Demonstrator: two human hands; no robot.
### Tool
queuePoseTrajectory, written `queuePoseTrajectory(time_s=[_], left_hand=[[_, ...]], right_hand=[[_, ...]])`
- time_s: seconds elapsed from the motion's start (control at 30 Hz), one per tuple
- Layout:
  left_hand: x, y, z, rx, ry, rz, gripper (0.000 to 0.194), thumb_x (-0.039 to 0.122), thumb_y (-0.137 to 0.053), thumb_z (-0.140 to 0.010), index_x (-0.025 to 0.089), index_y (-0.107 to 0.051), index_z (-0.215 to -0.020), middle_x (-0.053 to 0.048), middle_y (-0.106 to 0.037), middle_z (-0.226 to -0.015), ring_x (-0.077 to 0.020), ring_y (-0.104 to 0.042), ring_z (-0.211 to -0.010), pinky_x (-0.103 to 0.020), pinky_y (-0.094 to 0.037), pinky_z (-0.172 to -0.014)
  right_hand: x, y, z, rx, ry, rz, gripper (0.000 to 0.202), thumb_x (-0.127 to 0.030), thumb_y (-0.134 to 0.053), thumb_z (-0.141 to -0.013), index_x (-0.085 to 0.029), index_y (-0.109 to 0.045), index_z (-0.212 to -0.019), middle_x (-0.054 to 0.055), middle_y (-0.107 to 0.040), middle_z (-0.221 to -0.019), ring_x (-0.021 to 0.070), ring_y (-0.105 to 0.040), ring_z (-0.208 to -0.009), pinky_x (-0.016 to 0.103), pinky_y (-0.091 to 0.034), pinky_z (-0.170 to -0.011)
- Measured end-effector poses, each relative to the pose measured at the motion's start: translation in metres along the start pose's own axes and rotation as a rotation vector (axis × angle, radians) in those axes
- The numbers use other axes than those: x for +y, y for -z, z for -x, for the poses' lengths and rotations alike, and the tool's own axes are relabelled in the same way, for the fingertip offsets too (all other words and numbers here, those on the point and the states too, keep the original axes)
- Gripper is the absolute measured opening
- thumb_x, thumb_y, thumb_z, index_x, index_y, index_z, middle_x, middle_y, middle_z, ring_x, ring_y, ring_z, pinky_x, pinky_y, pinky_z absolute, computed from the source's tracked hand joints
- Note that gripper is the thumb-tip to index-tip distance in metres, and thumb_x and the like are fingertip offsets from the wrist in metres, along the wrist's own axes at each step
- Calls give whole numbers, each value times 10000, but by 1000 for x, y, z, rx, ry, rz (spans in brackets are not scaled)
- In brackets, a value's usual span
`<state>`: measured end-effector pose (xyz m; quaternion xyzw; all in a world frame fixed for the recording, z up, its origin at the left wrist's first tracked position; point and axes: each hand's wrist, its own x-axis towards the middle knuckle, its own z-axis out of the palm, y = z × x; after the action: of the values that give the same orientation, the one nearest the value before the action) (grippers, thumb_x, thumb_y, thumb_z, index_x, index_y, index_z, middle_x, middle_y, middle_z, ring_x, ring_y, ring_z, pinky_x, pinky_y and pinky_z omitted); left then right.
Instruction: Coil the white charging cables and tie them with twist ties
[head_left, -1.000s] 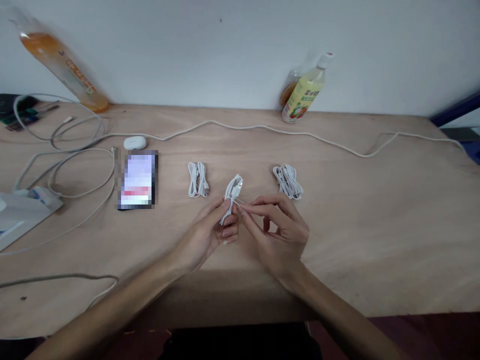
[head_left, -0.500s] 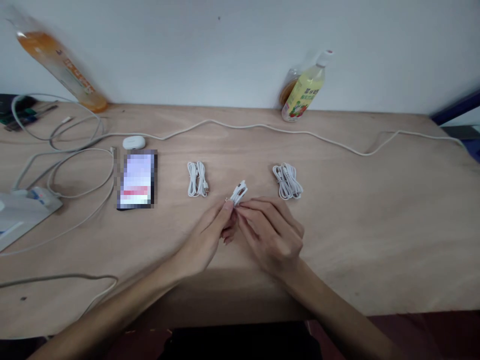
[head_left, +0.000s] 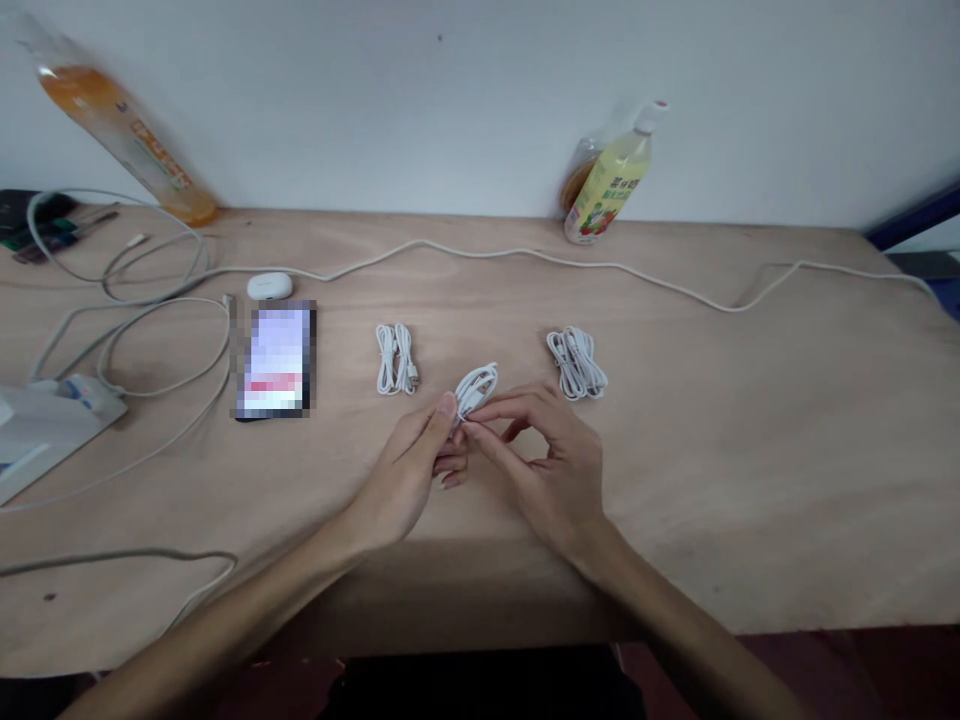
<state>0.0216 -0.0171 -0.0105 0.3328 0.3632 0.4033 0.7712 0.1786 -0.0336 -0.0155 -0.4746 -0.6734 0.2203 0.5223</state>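
Nearest the table's front edge, the left hand (head_left: 409,470) and the right hand (head_left: 551,455) met fingertip to fingertip over the wooden table (head_left: 750,420), both pinched on the near end of a small coiled white cable (head_left: 476,386) whose far loops fanned out just beyond the fingers. It looked light and limp, likely to spring loose unless gripped across the bundled middle, not by one strand or the plug. Beyond it lay two more bundles well apart, the left coil (head_left: 395,358) and the right coil (head_left: 576,362), with a phone (head_left: 276,360) further left. A long cord (head_left: 525,256) crossed behind them, and a yellow-green bottle (head_left: 609,180) stood near the wall.
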Motion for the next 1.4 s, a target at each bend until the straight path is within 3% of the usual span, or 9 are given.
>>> queuePoseTrajectory(time_s=[0.2,0.37,0.43,0.53,0.7,1.07,1.4], left_hand=[[2,-1,0,-13,-16,12,599,665,-865,-841,202,-505,-720,104,-287,-631,-68,-237,-547,-199,-283,-482],[4,-1,1,-58,-19,20,566,621,-858,-871,195,-518,-717,100,-309,-623,-64,-231,-534,-194,-277,-472],[3,-1,2,-82,-9,20,553,613,-843,-891,192,-529,-719,96,-314,-624,-66,-242,-532,-194,-278,-469],[3,0,2,-105,9,30,558,624,-829,-900,195,-521,-718,97,-308,-619,-66,-239,-528,-196,-275,-468],[2,0,1,-103,31,-3,602,677,-782,-918,199,-501,-685,99,-290,-604,-66,-234,-521,-206,-270,-470],[-3,5,-3,-97,53,-91,660,737,-701,-947,221,-421,-645,91,-298,-579,-66,-254,-491,-224,-249,-456],[-1,3,-1,-53,162,-128,648,818,-647,-929,208,-512,-756,111,-286,-594,-68,-256,-502,-220,-260,-479]], right_hand=[[3,-1,0,-38,-293,-235,81,-246,-841,-912,-260,-763,-895,1,-782,-880,186,-710,-834,329,-565,-722],[9,-1,-3,-112,-512,-511,328,-341,-915,-805,-277,-721,-1062,15,-755,-1069,192,-694,-921,315,-575,-730],[11,1,-5,-212,-516,-602,315,-342,-879,-844,-290,-738,-1121,17,-756,-1114,193,-689,-939,341,-584,-789],[11,4,-7,-284,-473,-617,173,-324,-827,-899,-296,-774,-1062,2,-761,-1048,194,-675,-933,364,-560,-838],[13,5,-7,-221,-477,-549,114,-305,-864,-870,-280,-786,-950,-6,-749,-976,177,-655,-867,336,-514,-778],[15,6,-8,-268,-487,-551,66,-299,-825,-903,-266,-779,-936,-12,-759,-924,175,-696,-852,319,-539,-753],[16,6,-4,-269,-457,-451,63,-303,-751,-968,-254,-715,-952,-3,-692,-951,178,-666,-871,336,-520,-780]])
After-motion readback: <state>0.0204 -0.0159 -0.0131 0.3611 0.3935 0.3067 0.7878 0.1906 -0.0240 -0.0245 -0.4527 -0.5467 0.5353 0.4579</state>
